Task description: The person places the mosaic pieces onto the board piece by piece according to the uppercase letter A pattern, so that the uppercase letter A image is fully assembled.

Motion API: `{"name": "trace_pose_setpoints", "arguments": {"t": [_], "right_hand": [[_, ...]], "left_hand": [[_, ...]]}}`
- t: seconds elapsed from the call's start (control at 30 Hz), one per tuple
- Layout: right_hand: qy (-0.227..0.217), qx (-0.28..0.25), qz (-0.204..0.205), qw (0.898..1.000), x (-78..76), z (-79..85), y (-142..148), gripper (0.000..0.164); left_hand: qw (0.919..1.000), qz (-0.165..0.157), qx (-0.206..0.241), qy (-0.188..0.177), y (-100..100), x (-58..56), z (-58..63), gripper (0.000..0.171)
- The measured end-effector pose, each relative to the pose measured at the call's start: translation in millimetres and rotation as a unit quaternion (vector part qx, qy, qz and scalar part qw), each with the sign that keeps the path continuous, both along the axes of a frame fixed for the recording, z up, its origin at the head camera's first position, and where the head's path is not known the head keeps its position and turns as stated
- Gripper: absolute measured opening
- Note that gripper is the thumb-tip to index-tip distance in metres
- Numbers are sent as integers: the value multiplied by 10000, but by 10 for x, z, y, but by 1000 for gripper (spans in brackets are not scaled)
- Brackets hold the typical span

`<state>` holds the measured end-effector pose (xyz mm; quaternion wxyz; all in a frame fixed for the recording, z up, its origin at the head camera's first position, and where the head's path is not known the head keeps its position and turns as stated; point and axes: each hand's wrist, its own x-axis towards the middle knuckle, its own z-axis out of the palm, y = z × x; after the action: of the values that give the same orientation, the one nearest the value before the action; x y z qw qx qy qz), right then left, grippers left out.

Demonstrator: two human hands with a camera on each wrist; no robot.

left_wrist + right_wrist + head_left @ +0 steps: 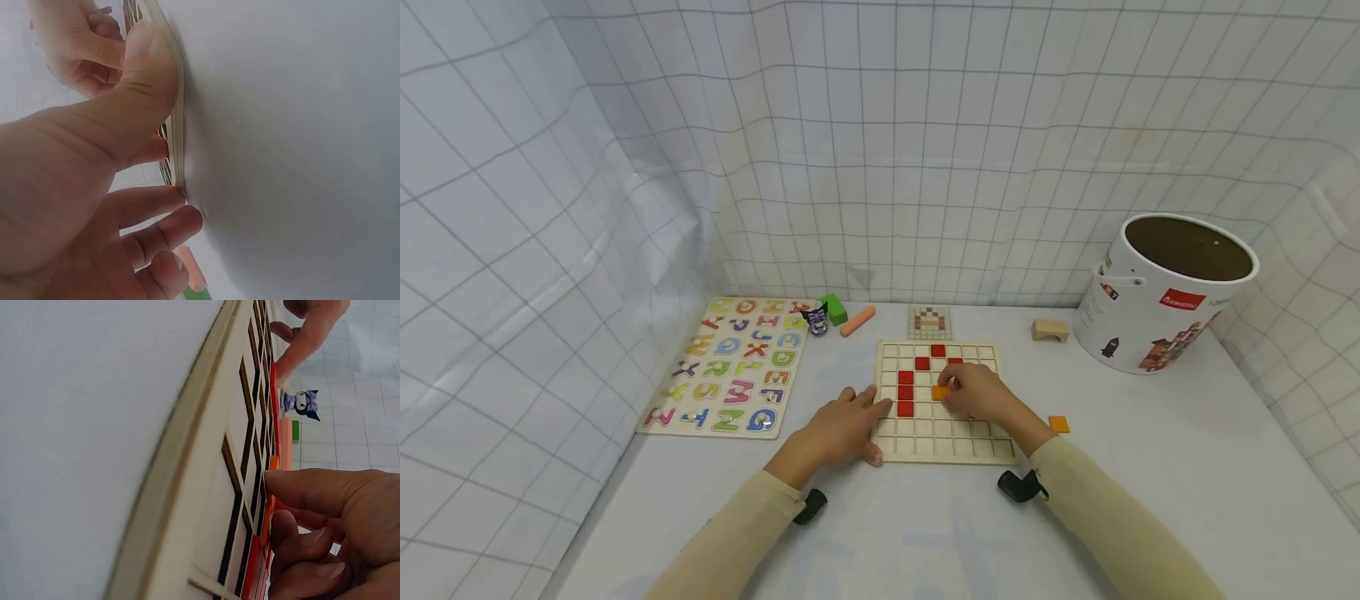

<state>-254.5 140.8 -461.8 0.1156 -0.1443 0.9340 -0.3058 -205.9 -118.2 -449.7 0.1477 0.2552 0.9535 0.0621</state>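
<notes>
A pale wooden grid board (pixel 951 460) lies flat with several red square tiles (pixel 906 393) set in its cells. My left hand (pixel 844 423) rests against the board's left side, its index fingertip over the rim and its thumb by the near left corner. Over the middle of the grid, my right hand (pixel 981 393) pinches an orange tile (pixel 940 392) with curled fingers. In the right wrist view the thumb touches orange (pixel 273 464), and more orange shows below it, partly hidden by the fingers. Another orange tile (pixel 1058 424) lies on the table right of the board.
A pattern card (pixel 929 322) lies behind the board. An alphabet puzzle (pixel 722 367) is at the left, near a small dark figure (pixel 817 320), a green block (pixel 834 308) and an orange stick (pixel 857 321). Toward the right stand a wooden arch block (pixel 1050 330) and a white bucket (pixel 1150 308).
</notes>
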Motion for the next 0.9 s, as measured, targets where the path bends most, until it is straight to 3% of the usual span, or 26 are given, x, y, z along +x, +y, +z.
{"name": "trace_pose_setpoints", "arguments": {"t": [0.23, 0.4, 0.53, 0.67, 0.8, 0.9], "right_hand": [[182, -603, -177, 9979, 171, 148, 377, 35], [406, -336, -110, 9986, 282, 156, 674, 35], [795, 280, 428, 9955, 293, 132, 518, 38], [1468, 885, 943, 9807, 289, 101, 266, 39], [1263, 1099, 1054, 9802, 285, 83, 153, 45], [1042, 879, 1021, 9854, 286, 45, 198, 51]], "left_hand": [[10000, -42, 33, -11, 20, -11, -6, 88], [10000, 18, -39, -65, 11, -23, -5, 88], [10000, 15, -73, -31, -2, -18, 0, 87], [10000, -30, -51, -14, 4, -9, 11, 87], [10000, -16, -21, -15, 9, -4, 19, 87], [10000, 8, -32, -32, 6, -2, 16, 87]]}}
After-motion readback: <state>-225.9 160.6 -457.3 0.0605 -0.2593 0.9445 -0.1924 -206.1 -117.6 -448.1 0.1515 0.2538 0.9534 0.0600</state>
